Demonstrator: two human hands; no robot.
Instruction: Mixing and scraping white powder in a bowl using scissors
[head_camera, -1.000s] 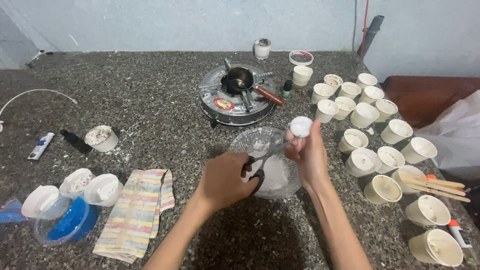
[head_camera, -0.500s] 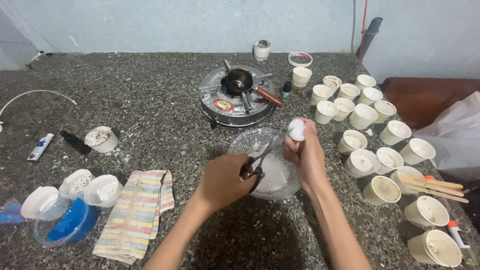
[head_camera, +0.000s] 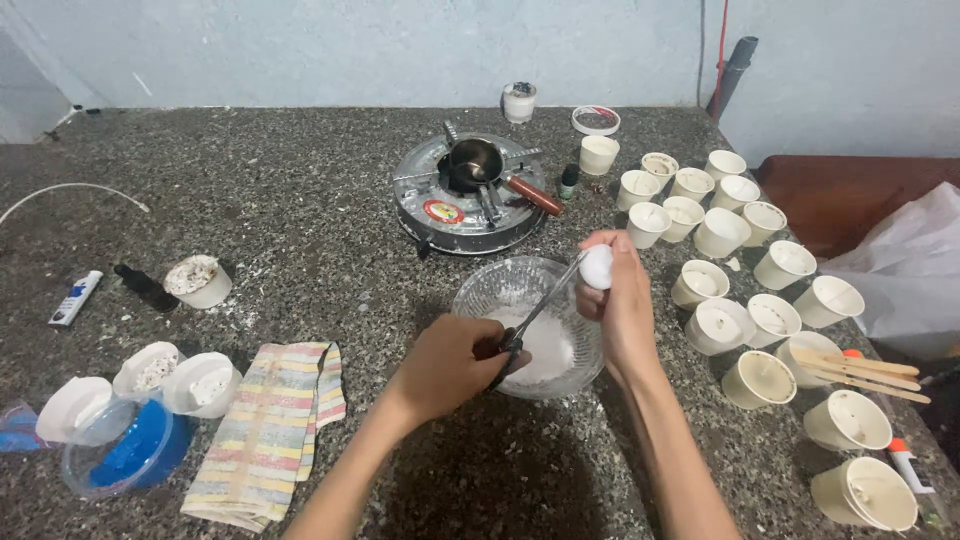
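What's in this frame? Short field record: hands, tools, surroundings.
left hand: grips scissors, blades angled up toward the white lump
right hand: holds small white lump over the bowl
glass bowl: clear, white material inside, directly under both hands
stove: round metal burner, small dark pot on top
cups: many cream cups, clustered at right
cloth: striped, lower left
surface: speckled stone counter

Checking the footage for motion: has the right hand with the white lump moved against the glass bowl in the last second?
Yes. The right hand with the white lump has dropped slightly toward the glass bowl, now nearer its far right rim.
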